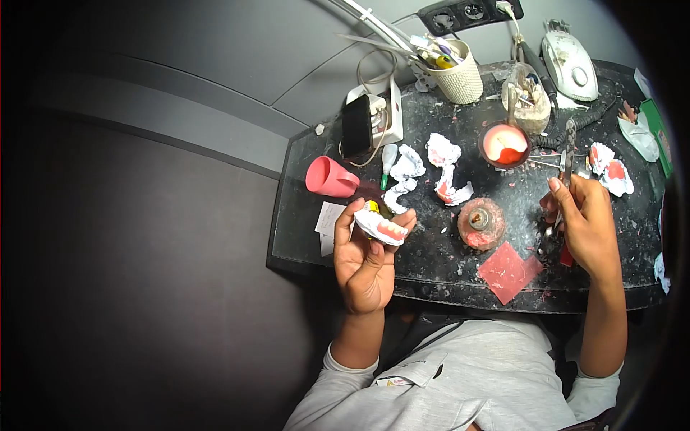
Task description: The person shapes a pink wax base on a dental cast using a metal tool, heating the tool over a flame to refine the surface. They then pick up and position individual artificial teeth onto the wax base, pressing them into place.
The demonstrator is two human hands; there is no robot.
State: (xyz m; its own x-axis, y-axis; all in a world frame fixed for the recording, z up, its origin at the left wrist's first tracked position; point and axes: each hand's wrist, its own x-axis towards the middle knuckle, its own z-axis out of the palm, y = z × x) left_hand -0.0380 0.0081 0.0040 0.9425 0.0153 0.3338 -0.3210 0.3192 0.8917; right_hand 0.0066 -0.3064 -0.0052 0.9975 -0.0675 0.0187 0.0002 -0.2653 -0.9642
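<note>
Overhead view of a person seated at a black bench (pixel 431 253). The left hand (pixel 366 251), raised over the bench's front left edge, pinched a denture cast (pixel 381 228) between thumb and fingertips, with its pink wax and teeth facing up. The right hand (pixel 586 223), well apart from it, was closed around a thin metal tool (pixel 568 154) whose tip pointed toward a wax bowl (pixel 482 147).

This looked like wax work on the cast, with the tool at the wax rather than at the teeth. A next move would call for bringing the hands together and keeping the tip steady.

Between the hands stood a burner (pixel 480 223) and a pink wax sheet (pixel 507 271). The bench was speckled with crumbs and held spare casts (pixel 442 151) and a pink cup (pixel 329 177). A grey wall stood behind, with dark floor to the left.
</note>
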